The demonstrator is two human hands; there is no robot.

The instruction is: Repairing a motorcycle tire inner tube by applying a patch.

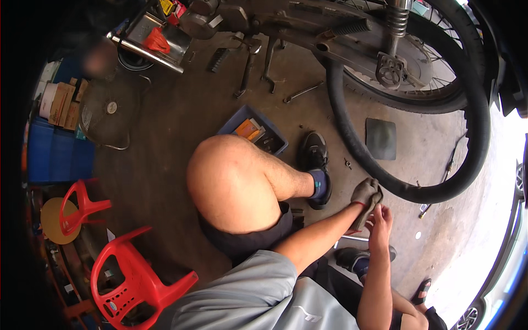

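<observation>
L hand (365,192) (gloved) holds 2nd glove (361,219) beside R hand (380,225) fingers (371,218).

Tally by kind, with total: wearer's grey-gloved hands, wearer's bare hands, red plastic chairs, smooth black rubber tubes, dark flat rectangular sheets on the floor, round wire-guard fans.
Grey-gloved left hand: 1
Bare right hand: 1
Red plastic chairs: 2
Smooth black rubber tube: 1
Dark flat rectangular sheet: 1
Round wire-guard fan: 1
Total: 7

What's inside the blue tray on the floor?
In the blue tray: an orange package and dark items too small to identify. The bent leg covers its near side, hiding anything there.
</observation>
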